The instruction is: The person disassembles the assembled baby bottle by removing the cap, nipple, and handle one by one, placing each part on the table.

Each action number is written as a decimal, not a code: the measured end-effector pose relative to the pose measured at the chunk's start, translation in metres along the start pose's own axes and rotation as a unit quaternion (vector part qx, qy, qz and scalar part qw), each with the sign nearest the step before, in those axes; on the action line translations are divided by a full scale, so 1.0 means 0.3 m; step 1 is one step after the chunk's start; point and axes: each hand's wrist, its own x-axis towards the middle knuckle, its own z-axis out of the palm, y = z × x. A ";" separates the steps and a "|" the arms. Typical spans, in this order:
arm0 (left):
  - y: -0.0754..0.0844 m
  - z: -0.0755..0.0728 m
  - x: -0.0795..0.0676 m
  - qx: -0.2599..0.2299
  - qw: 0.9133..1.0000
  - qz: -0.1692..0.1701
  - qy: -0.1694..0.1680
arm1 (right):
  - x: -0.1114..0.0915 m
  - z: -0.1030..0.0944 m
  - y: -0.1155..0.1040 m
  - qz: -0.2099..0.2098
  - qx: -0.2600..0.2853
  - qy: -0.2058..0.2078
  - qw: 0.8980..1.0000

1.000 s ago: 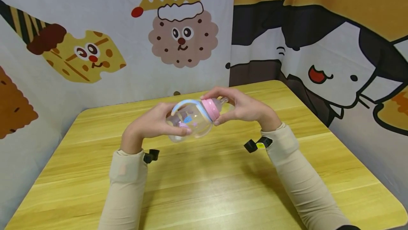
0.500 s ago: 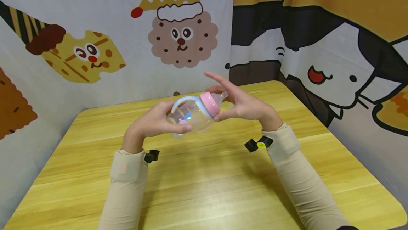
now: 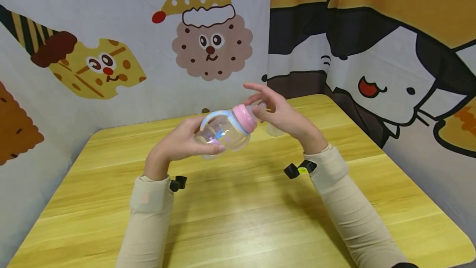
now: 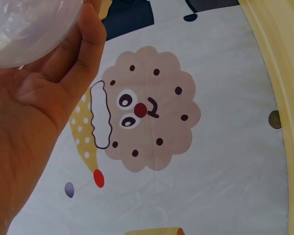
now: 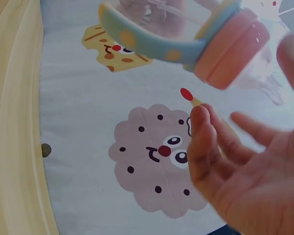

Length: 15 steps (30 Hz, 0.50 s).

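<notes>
Above the yellow wood-grain surface (image 3: 238, 218), the left hand (image 3: 176, 142) grips a clear, pink-collared plastic bottle (image 3: 232, 138) near its base; the right hand (image 3: 282, 116), loosely spread, holds nothing. Only the left wrist view shows the bottle's underside.

Pink collar (image 5: 233, 48), yellow-spotted blue handle (image 5: 149, 45), bottle print (image 3: 219, 135) perhaps blue-lilac

A close-fitting beige left sleeve (image 3: 143, 228) and a finely creased beige right sleeve (image 3: 366, 218) end in thick cuffs (image 3: 331, 164), the left bearing a faint pinkish patch (image 3: 145, 198), with small blocky black cameras (image 3: 178, 183) fastened there, the right one marked with bright yellow (image 3: 303, 170).
</notes>
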 end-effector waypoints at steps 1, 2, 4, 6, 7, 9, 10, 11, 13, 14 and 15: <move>0.004 0.000 0.000 -0.001 1.000 0.000 0.000 | -0.001 0.001 -0.004 0.014 0.002 0.016 1.000; 0.008 0.000 0.000 0.000 1.000 0.001 0.000 | 0.000 0.003 -0.007 0.026 0.003 0.029 0.999; 0.012 -0.002 0.001 0.004 1.000 0.004 0.000 | 0.001 0.006 -0.016 0.044 0.006 0.045 0.998; 0.012 -0.003 0.002 0.008 1.000 0.007 0.000 | 0.002 0.008 -0.022 0.054 0.006 0.054 0.997; 0.012 -0.003 0.002 0.010 1.000 0.008 0.000 | 0.003 0.009 -0.023 0.057 0.008 0.052 0.997; 0.013 -0.003 0.002 0.013 1.000 0.008 0.000 | 0.003 0.012 -0.025 0.062 0.010 0.042 0.997; 0.013 -0.002 0.002 0.013 1.000 0.007 -0.001 | 0.002 0.013 -0.026 0.063 0.008 0.037 0.997; 0.012 -0.002 0.002 0.014 1.000 0.006 -0.001 | 0.001 0.015 -0.024 0.065 0.009 0.032 0.997; 0.012 0.000 0.001 0.014 1.000 0.004 -0.002 | -0.002 0.018 -0.022 0.069 0.014 0.021 0.997; 0.011 0.000 0.000 0.013 1.000 0.003 -0.002 | -0.003 0.020 -0.021 0.071 0.014 0.017 0.997; 0.010 0.001 0.000 0.013 1.000 0.002 -0.002 | -0.004 0.022 -0.020 0.073 0.013 0.014 0.997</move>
